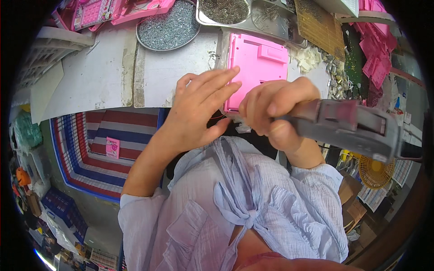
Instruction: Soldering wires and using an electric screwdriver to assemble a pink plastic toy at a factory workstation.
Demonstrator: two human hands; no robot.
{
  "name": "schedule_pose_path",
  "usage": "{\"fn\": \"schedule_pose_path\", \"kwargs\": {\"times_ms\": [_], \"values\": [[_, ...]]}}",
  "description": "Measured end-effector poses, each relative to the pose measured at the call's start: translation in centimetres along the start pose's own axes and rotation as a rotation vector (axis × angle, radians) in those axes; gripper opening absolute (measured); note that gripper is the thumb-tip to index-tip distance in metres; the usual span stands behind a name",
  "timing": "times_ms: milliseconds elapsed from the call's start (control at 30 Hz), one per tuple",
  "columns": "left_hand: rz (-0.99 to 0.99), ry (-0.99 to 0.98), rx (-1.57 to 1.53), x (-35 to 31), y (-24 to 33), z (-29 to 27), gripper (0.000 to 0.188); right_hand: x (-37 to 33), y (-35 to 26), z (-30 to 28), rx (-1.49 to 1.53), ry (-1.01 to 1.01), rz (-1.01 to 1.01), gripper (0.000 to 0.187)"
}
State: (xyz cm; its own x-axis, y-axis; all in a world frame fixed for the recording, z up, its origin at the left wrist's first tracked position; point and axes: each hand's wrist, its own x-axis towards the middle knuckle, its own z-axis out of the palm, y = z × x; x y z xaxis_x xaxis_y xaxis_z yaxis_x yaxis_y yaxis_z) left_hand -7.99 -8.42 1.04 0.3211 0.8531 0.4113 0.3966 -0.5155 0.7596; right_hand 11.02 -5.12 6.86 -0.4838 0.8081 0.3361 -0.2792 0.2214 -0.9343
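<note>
A pink plastic case lies on the worktable just ahead of me, with a raised rectangular block near its far end. My left hand is spread along the case's left edge, its fingertips at the rim and no object in its grasp. Above the case's near right part, my right hand is wrapped around a dark grey power screwdriver, whose body points off to the right. The tool is blurred, and its tip is hidden behind my fingers.
Beyond the case stand a round metal bowl of screws and a steel tray with small metal parts. White plastic pieces lie to its right. At lower left, a stripe-lined blue crate holds a small pink piece.
</note>
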Motion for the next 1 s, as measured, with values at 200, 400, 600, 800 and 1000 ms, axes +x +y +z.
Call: {"fn": "schedule_pose_path", "kwargs": {"times_ms": [200,400,600,800,1000], "values": [[0.032,-0.334,0.143,-0.5,-1.0,0.1,0.066,-0.8,2.1,0.6,-0.153,-0.125,-0.155,0.024],[0.014,-0.373,0.121,0.5,-1.0,0.1,0.056,-0.9,3.6,-1.1,-0.128,-0.174,-0.239,0.022],[0.13,-0.171,0.276,4.1,1.0,3.4,0.042,-0.1,-3.1,-8.4,0.048,0.165,-0.346,0.028],[0.103,-0.226,0.482,5.2,1.4,5.9,0.039,-1.5,0.3,-12.2,-0.051,0.434,-0.192,0.015],[0.091,-0.231,0.526,5.2,1.4,6.2,0.037,-0.3,1.1,-12.8,-0.109,0.343,-0.269,0.015]]}}
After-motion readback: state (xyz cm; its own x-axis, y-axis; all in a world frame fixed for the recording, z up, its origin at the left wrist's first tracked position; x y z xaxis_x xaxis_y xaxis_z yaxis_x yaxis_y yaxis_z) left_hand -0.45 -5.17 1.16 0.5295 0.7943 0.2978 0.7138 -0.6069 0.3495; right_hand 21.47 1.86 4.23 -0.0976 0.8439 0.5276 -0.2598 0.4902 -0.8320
